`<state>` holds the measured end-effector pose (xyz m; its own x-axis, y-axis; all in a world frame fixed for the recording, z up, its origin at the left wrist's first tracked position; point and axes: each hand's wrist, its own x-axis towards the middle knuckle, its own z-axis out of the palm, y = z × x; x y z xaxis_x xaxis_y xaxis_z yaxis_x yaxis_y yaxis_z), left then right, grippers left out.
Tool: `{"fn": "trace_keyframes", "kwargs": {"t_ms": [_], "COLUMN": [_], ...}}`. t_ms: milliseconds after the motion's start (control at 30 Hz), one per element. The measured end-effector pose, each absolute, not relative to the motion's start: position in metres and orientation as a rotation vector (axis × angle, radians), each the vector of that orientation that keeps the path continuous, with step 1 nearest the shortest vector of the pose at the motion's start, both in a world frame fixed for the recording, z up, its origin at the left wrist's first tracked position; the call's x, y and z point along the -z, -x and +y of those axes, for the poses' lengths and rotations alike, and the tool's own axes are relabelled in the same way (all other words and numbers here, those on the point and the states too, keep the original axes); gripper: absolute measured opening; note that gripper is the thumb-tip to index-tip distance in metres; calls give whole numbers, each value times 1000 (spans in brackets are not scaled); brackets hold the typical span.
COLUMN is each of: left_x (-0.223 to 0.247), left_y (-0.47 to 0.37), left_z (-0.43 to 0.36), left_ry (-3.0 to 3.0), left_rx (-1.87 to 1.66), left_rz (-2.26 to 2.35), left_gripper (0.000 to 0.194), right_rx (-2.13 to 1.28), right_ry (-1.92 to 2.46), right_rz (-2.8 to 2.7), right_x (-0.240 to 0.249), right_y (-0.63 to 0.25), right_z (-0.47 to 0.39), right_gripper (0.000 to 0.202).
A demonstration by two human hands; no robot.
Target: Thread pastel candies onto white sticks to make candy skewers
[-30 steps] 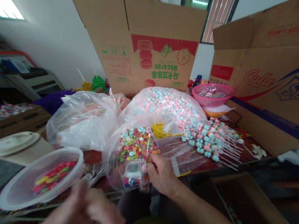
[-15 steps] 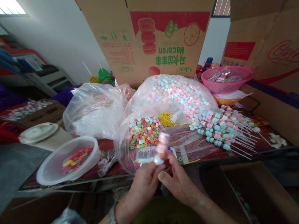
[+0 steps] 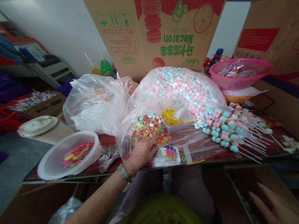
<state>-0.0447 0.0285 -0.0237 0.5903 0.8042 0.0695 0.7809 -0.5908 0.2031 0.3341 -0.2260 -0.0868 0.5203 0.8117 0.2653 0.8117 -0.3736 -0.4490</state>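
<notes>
L hand (image 3: 144,151) by printed pkts (image 3: 168,156)

Left hand (image 3: 144,151), wristwatch (image 3: 125,173) on wrist, at printed packets (image 3: 172,154), beside ring candies (image 3: 151,126). Right hand (image 3: 272,202) blurred, fingers apart, over open carton (image 3: 246,175).

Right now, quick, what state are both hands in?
Left hand: at the candy rings; grip can't be told.
Right hand: open, blurred, no held item visible, over a cardboard box.

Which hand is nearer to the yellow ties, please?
Left. The left hand is in front and left of the yellow ties; the right hand is farther away, lower right, by the open box.
</notes>
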Motion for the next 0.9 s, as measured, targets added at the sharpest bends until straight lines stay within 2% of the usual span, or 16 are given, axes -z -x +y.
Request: {"fn": "trace_keyframes", "kwargs": {"t_ms": [167, 267, 333, 567, 767, 900], "left_x": [28, 31, 33, 20, 8, -15], "left_y": [44, 43, 44, 55, 49, 41], "left_z": [26, 26, 28, 40, 50, 33], "left_ry": [-2635, -2603, -2596, -2602, -2655, -2614], "left_rx": [-327, -345, -367, -716, -499, -467], "left_rz": [1273, 1290, 1287, 1226, 1209, 1081], "left_gripper": [28, 18, 19, 23, 15, 16], "right_rx": [21, -4, -27, -41, -60, -62], "right_ry": [1752, 1633, 1659, 1693, 1593, 1500], "right_rz": [-1780, -2006, -2066, -2000, -1898, -1671], "right_x": [72, 60, 58, 70, 77, 59], "right_y": [-217, -163, -145, -140, -145, -155], "right_z": [-115, -69, -55, -50, -50, -58], "right_gripper": [25, 17, 14, 15, 17, 32]}}
